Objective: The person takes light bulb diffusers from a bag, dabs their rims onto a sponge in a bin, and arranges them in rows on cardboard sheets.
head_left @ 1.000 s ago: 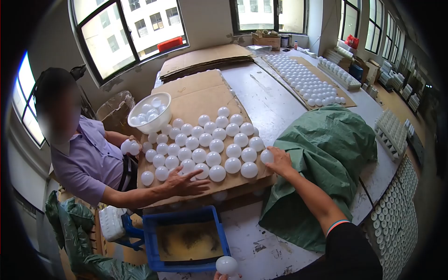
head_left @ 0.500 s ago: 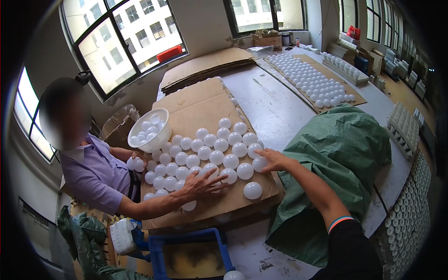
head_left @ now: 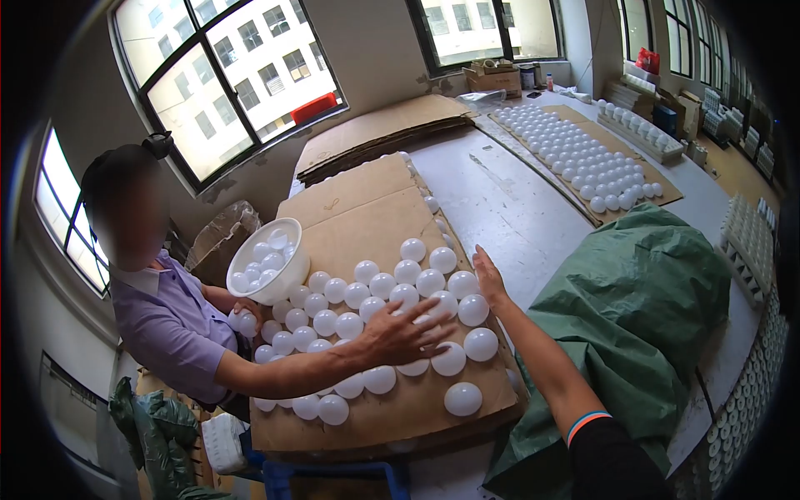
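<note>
Globes [head_left: 404, 296], white, sit close together on the cardboard sheet [head_left: 367, 187] mid-frame, just left of my right hand [head_left: 490, 279]. Right hand: fingers straight, nearly together, turned edge-on along the sheet's right margin, nothing visible in its grasp. Can't tell if my palm touches the nearest globe. Held like that, it probably works as a side fence, since round pieces would roll off easily. My left hand is out of frame, so I can't tell its state.

Co-worker's reaching hand [head_left: 404, 335]: fingers spread over the globes, mid-frame, likely to corral them; contact unclear. Co-worker's other hand [head_left: 255, 312], left of frame, holds a few globes beside the white bowl [head_left: 290, 282]. More globes inside; its deep wall presumably stops rolling. One lone globe [head_left: 463, 399] lies apart near the sheet's front edge, lower centre.

Globes: smooth, glossy, milky, apparently hollow. Cardboard: brown, matte, creased; likely kinder to them than the scuffed white desk [head_left: 533, 250]. Right of frame, crumpled green cover [head_left: 633, 283], plastic-looking, slack folds. Upper right, a second batch of globes [head_left: 575, 150] in tight rows. Bottom centre, blue bin [head_left: 333, 469], only its rim showing.
</note>
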The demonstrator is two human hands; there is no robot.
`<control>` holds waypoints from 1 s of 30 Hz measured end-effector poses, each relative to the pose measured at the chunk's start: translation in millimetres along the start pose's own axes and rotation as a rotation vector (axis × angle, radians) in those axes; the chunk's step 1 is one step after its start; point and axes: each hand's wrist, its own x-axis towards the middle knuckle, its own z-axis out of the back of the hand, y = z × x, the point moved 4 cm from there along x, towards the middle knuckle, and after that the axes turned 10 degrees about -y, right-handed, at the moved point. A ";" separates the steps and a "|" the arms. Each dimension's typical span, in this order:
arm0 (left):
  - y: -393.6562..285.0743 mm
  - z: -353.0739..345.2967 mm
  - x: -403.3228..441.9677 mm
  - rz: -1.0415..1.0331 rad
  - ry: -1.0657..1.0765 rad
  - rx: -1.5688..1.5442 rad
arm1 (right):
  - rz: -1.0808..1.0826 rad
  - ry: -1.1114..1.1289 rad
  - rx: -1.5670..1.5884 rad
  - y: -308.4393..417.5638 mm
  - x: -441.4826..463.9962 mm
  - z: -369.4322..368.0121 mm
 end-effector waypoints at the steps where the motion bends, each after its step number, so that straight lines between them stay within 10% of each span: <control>1: -9.3 -5.9 13.3 -0.019 0.024 0.004 | -0.023 0.111 0.041 -9.8 6.9 -8.5; 20: -325.4 -50.1 396.4 -0.406 0.523 0.062 | 0.216 0.113 -0.389 -3.9 52.2 -124.4; 23: -222.5 3.6 330.5 -0.338 0.463 0.047 | 0.184 0.205 0.012 -6.2 56.4 -105.7; 30: -20.5 21.8 124.8 -0.070 0.218 -0.046 | 0.411 0.602 -0.414 89.7 -124.0 14.1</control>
